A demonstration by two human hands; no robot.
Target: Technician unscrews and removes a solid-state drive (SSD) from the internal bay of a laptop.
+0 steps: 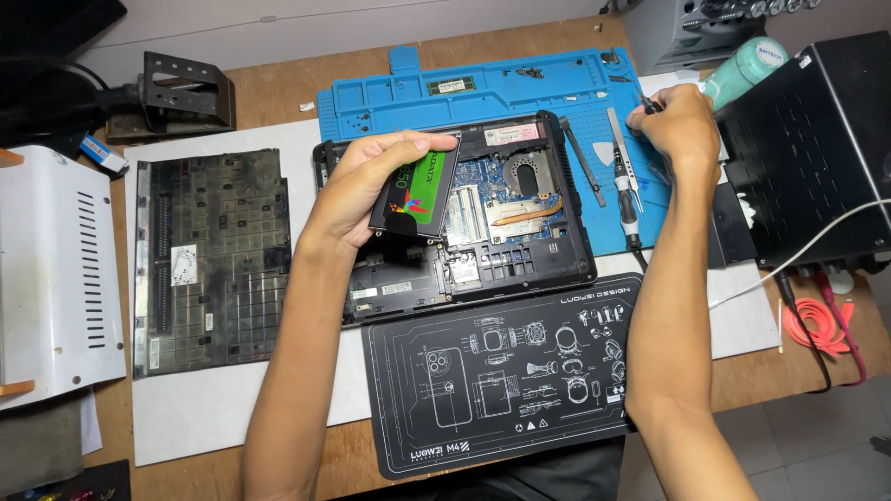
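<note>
**Drive in hand over the open laptop**

Now the left hand (357,190) has a black drive (418,195) with a green label pinched by its edges, fingers curled over the top and thumb below, tilted above the open laptop (464,232). Its lower corner hovers close to the bay at the laptop's left side. Over on the blue mat (483,93), the right hand (673,125) is closed around a small dark tool (650,104), apparently a bit or driver tip, just beside a screwdriver (624,176) and tweezers (580,158). The removed bottom cover (209,260) lies well to the left; a black mat (506,371) sits in front. By the look of it, the drive is mid-handling at its bay; seating it would call for levelling it and lining up its connector edge.
</note>
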